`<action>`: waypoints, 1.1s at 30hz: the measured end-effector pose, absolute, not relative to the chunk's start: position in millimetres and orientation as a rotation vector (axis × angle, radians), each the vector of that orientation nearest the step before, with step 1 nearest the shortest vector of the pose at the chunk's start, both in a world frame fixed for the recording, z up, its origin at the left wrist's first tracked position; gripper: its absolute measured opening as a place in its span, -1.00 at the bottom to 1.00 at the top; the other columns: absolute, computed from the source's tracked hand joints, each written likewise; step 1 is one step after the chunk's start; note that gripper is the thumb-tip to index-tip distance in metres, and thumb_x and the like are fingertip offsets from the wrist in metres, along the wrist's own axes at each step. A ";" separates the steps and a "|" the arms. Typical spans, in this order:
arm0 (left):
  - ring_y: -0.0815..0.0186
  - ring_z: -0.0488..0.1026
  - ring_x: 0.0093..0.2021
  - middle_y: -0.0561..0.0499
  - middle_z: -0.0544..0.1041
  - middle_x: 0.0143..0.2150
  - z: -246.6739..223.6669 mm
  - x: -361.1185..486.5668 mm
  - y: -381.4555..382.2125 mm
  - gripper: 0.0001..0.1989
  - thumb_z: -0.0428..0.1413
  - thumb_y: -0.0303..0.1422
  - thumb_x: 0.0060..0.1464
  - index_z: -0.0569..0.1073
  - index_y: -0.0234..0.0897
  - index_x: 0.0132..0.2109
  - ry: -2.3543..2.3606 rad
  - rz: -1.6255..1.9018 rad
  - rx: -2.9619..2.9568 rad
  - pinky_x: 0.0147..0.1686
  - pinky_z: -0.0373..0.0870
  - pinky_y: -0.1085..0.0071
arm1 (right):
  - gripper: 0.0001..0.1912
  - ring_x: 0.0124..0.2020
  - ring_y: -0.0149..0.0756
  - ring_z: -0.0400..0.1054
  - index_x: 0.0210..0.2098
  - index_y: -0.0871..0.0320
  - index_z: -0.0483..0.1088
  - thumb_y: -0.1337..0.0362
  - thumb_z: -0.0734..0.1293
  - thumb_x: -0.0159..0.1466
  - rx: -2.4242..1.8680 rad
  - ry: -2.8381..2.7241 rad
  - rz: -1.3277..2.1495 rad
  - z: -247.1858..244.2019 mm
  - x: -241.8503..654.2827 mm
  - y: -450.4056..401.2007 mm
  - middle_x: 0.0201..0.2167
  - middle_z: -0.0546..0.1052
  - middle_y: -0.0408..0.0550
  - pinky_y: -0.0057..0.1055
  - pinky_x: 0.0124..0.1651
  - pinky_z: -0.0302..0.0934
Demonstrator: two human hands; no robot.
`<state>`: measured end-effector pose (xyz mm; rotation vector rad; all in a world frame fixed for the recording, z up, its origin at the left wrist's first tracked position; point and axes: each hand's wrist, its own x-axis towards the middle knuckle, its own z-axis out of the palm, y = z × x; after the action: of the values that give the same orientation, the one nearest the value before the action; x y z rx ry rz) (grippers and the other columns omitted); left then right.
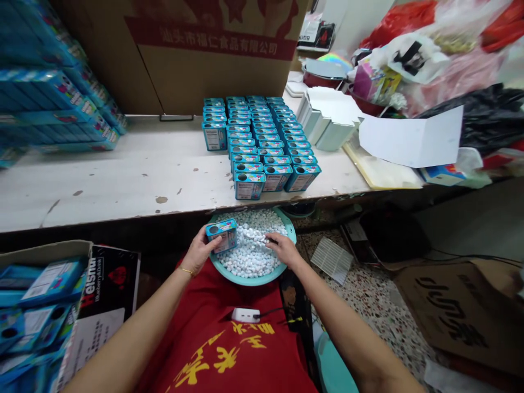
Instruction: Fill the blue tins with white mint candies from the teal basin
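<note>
My left hand (pixel 199 250) is closed around a small blue box (pixel 221 236) with a dark round spot on its top, held upright over the left side of a turquoise basin (pixel 245 281). Small white pellets, like candies (pixel 249 262), fill the basin, which sits at my lap. At the basin's right side my right hand (pixel 282 248) has its fingers curled in among the candies. Some candies lie at its fingertips; how many it grips is hidden. Beyond the basin, rows of similar blue boxes (pixel 262 142) stand on the white table (pixel 123 174).
Blue packs are stacked at the back left (pixel 53 109) before a big brown carton (pixel 213 71). White folded card (pixel 327 117) and bags (pixel 450 65) crowd the right. A carton of blue boxes (pixel 41 295) stands lower left. A brown carton (pixel 454 311) lies on the floor at right.
</note>
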<state>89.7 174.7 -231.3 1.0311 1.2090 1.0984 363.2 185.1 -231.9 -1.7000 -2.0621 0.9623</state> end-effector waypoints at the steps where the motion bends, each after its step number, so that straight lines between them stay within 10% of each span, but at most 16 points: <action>1: 0.25 0.38 -0.12 -0.05 0.42 -0.13 -229.0 84.3 173.9 -0.56 0.13 -0.22 -0.11 0.29 -0.27 -0.07 1.256 1.093 1.111 -0.05 0.29 0.26 | -0.69 -0.11 -0.29 0.32 -0.11 0.11 0.37 0.29 0.24 0.13 -1.657 -2.065 0.967 -223.1 365.5 185.7 -0.16 0.46 -0.05 -0.34 -0.04 0.16; 21: 0.20 0.34 -0.06 -0.10 0.41 -0.08 -224.3 108.5 178.1 -0.57 0.10 -0.30 -0.09 0.30 -0.31 -0.02 1.435 0.931 1.709 -0.03 0.24 0.29 | -0.70 -0.24 -0.14 0.38 -0.23 0.09 0.42 0.15 0.14 0.19 -1.783 -2.991 0.256 -66.9 289.0 201.5 -0.27 0.51 0.03 -0.30 -0.27 0.20; 33: 0.24 0.39 -0.11 -0.05 0.43 -0.12 -235.9 88.6 173.1 -0.55 0.13 -0.21 -0.11 0.29 -0.28 -0.06 1.214 1.105 1.052 -0.07 0.31 0.26 | -0.75 -0.20 -0.27 0.35 -0.16 0.04 0.36 0.26 0.16 0.19 -2.032 -2.782 0.363 -134.2 380.1 179.9 -0.26 0.48 -0.07 -0.42 -0.23 0.14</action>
<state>88.6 173.1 -235.9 1.0522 1.2138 1.1046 380.1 179.9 -134.2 -2.0321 -2.7821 0.3633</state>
